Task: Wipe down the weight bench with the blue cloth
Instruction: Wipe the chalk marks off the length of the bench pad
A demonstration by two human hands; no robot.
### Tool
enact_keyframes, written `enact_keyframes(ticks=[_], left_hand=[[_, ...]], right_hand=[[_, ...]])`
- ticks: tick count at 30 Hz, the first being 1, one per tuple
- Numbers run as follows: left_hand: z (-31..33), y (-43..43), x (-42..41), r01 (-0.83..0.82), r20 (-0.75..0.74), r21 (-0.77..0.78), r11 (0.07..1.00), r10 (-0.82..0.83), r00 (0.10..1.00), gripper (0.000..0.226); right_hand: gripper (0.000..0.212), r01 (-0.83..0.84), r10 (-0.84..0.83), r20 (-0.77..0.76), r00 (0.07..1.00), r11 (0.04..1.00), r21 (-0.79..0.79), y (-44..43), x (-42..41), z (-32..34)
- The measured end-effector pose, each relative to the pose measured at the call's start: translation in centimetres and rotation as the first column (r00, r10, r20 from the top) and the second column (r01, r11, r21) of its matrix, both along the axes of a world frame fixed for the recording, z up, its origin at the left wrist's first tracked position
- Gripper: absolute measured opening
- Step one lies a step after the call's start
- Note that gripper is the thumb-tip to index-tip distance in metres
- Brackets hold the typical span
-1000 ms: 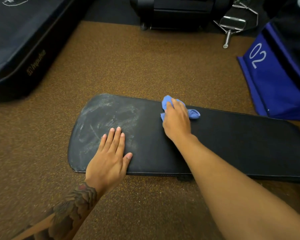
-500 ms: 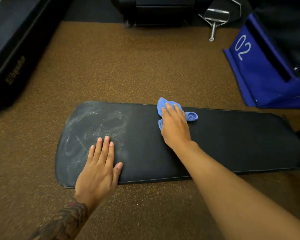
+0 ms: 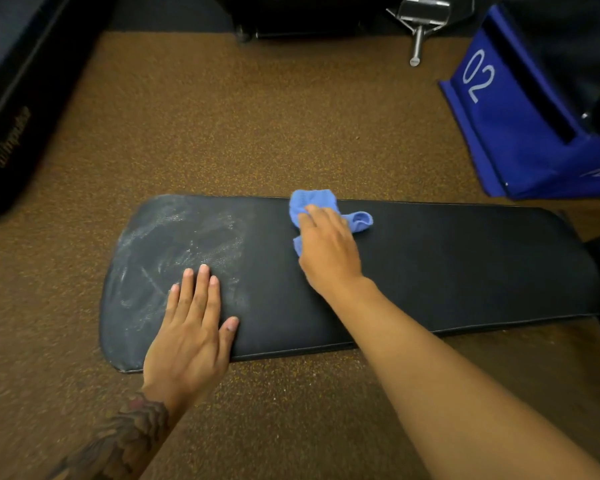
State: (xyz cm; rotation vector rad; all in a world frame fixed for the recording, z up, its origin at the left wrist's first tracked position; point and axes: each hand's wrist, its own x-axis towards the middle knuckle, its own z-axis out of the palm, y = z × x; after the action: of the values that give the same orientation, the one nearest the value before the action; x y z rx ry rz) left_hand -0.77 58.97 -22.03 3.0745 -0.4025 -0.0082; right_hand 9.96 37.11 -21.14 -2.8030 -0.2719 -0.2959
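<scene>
A long black padded weight bench (image 3: 447, 265) stretches across the middle of the view over a brown speckled floor. Its left end carries whitish smears (image 3: 174, 244); the right part looks dark and plain. My right hand (image 3: 326, 251) presses a crumpled blue cloth (image 3: 309, 202) onto the pad near its far edge, around the middle. Cloth sticks out beyond the fingertips and to the right of the hand. My left hand (image 3: 191, 334) lies flat on the near left part of the pad, fingers together, holding nothing.
A blue box marked 02 (image 3: 506, 109) stands at the back right. A black padded block (image 3: 18, 98) lies at the left. Black equipment and a metal handle (image 3: 420, 26) sit at the far edge. Brown floor surrounds the bench.
My right hand with the cloth has stayed near the pad's far edge, shifting slightly. The view has shifted, so more of the bench's right end shows. The left hand remains flat on the pad.
</scene>
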Motion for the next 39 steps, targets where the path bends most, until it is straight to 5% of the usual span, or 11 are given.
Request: enact_keyframes(ticks=[5,10,13,15,18,22,26,32,39], left_hand=[[0.0,0.0,0.1,0.001,-0.002,-0.015,1.0,-0.001,1.0,0.065],[0.1,0.0,0.2,0.002,-0.001,-0.008,1.0,-0.002,1.0,0.066],[0.0,0.1,0.1,0.004,-0.003,-0.009,1.0,-0.004,1.0,0.065],[0.0,0.1,0.2,0.005,-0.007,-0.013,1.0,-0.005,1.0,0.065],[0.1,0.1,0.1,0.007,-0.008,-0.013,1.0,-0.007,1.0,0.065],[0.1,0.2,0.1,0.006,-0.007,-0.016,1.0,-0.007,1.0,0.065],[0.1,0.0,0.1,0.003,-0.005,-0.016,1.0,-0.003,1.0,0.065],[0.0,0.1,0.0,0.002,-0.008,-0.02,1.0,-0.002,1.0,0.065],[-0.1,0.1,0.0,0.003,-0.009,-0.023,1.0,-0.003,1.0,0.064]], right_hand=[[0.018,0.205,-0.21,-0.109,0.972,0.977,-0.055,2.2,4.7,0.8],[0.002,-0.04,0.045,-0.102,0.994,0.998,0.048,8.2,6.4,1.7],[0.008,-0.14,0.143,-0.011,0.99,0.98,0.144,7.0,4.3,0.8],[0.017,-0.177,0.174,0.048,0.984,0.982,0.061,4.5,2.4,-0.4],[0.026,-0.032,0.032,0.058,0.998,0.999,-0.015,0.7,1.9,-0.6],[0.013,0.164,-0.174,-0.108,0.979,0.981,-0.1,0.7,5.8,1.3],[0.017,0.018,-0.036,-0.197,0.98,0.996,-0.093,6.2,7.6,2.4],[0.012,-0.154,0.154,-0.023,0.988,0.988,0.029,3.4,3.5,1.0],[0.03,0.142,-0.142,-0.02,0.99,0.99,-0.008,-0.2,3.3,-0.5]])
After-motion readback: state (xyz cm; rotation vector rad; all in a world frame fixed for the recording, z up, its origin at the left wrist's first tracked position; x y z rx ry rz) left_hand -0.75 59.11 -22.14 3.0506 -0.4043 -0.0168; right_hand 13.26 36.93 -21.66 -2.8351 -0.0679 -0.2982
